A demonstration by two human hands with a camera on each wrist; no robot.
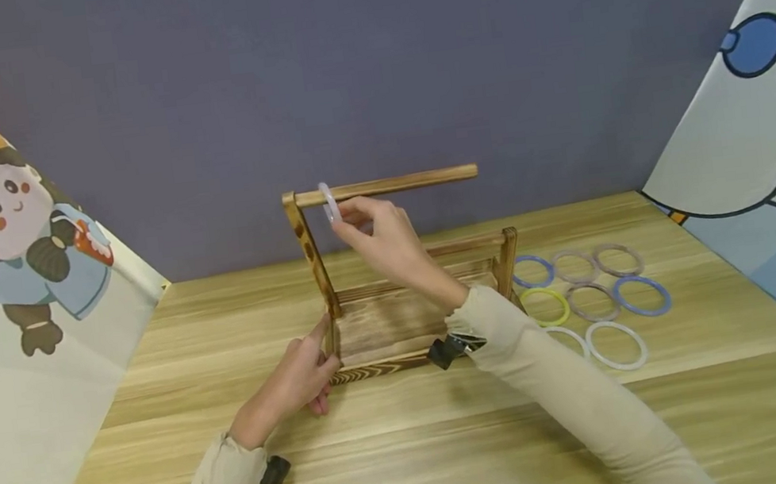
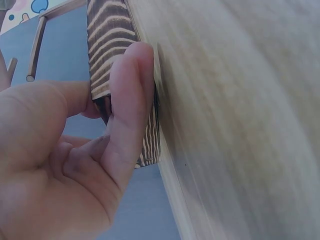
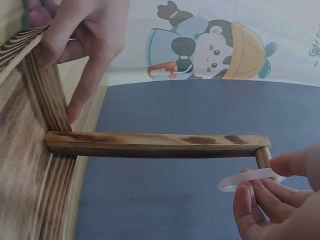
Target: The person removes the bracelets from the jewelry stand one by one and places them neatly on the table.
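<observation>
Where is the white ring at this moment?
In the head view, the white ring hangs on the wooden rod, near its left end, pinched by the right hand.

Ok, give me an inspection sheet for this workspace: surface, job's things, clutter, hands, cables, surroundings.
Surface: light wooden table.
Job's things: scorched-wood rack with a horizontal rod; a pale ring hangs on the rod near its post end.
Clutter: eight loose rings lie flat right of the rack.
Hands: left hand grips the rack's front left corner; right hand pinches the pale ring.
Cables: nothing seen.
Surroundings: grey-blue backdrop, cartoon-printed cloths on both sides.
</observation>
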